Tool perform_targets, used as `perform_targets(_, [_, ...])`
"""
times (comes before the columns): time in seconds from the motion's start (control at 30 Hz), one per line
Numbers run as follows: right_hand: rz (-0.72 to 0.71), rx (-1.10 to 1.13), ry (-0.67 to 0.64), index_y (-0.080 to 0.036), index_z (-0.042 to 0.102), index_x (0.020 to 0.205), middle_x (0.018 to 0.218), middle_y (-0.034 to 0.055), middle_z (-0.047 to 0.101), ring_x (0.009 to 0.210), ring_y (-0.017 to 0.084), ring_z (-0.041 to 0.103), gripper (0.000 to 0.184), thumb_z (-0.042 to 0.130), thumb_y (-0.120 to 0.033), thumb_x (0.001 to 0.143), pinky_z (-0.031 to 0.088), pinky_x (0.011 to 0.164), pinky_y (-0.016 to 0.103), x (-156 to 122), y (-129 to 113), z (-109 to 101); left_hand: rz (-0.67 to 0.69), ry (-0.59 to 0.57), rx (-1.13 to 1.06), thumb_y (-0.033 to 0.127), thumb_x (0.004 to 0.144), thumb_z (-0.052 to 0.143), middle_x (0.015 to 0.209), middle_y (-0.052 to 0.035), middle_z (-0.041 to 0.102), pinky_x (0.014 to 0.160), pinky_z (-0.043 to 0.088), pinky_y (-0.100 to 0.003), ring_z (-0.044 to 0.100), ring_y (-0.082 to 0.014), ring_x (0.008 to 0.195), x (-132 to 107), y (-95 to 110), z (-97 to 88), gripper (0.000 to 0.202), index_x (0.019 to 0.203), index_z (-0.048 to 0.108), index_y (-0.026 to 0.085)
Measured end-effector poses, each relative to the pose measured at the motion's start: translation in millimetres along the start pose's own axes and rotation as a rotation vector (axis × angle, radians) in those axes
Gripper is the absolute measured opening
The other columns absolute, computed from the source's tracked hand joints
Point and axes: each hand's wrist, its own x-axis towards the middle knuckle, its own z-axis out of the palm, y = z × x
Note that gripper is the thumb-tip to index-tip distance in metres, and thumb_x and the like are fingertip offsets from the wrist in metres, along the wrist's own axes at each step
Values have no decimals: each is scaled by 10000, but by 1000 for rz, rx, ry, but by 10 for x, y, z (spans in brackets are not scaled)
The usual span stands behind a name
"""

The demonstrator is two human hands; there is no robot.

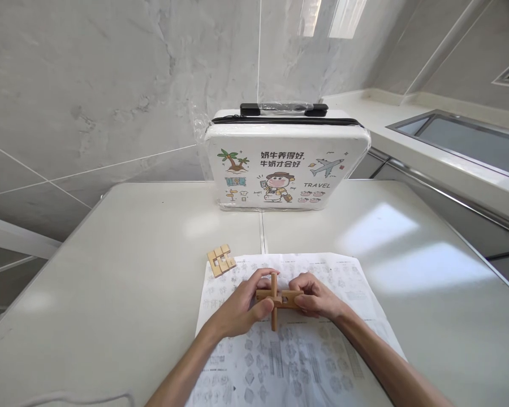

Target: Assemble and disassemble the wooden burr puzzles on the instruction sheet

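Between my two hands is a wooden interlocking puzzle point(274, 322), its pieces crossed, one bar standing lengthwise and others running sideways. My left hand point(252, 305) grips it near the crossing, thumb on the front and fingers behind. With thumb and bent fingers, my right hand point(316, 295) pinches the right end of the sideways pieces, where a small gap shows. Both hands are just above a printed instruction sheet point(288, 367) covered with small diagrams. At the sheet's upper left corner lie several notched wooden puzzle pieces point(221, 260), set close together in a flat block.
A white case point(286, 164) with cartoon prints and a black handle stands at the back of the white table point(144, 271), wrapped in clear plastic. Behind it rises a grey marbled wall point(110, 85). A counter point(432, 121) runs along the right. A pale cord point(80, 398) lies at the lower left.
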Motion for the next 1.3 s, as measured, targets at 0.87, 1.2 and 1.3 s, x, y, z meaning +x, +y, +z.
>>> perform_targets(0.87, [-195,365,139,-264,314,526,300,-110,227,293,78,194,498,639,-472,840,185,357,244,40,8,-88,76,476,485,540,866,771,1501,-148,554,1085,504,-540,572,-368,1321,62,-234,-37,821,1545,394,274])
perform_targets(1.2, [-185,385,127,-245,429,547,341,-102,292,315,78,205,441,692,-421,854,152,369,250,42,21,-71,340,285,888,338,840,816,1433,-116,601,1089,512,-524,552,-342,1330,122,-223,26,803,1527,405,273])
perform_targets(1.3, [-168,376,129,-247,438,548,351,-101,293,318,83,209,463,712,-457,856,153,371,254,42,9,-59,328,313,916,325,840,802,1419,-119,603,1077,525,-527,551,-341,1319,120,-221,21,747,1493,445,261])
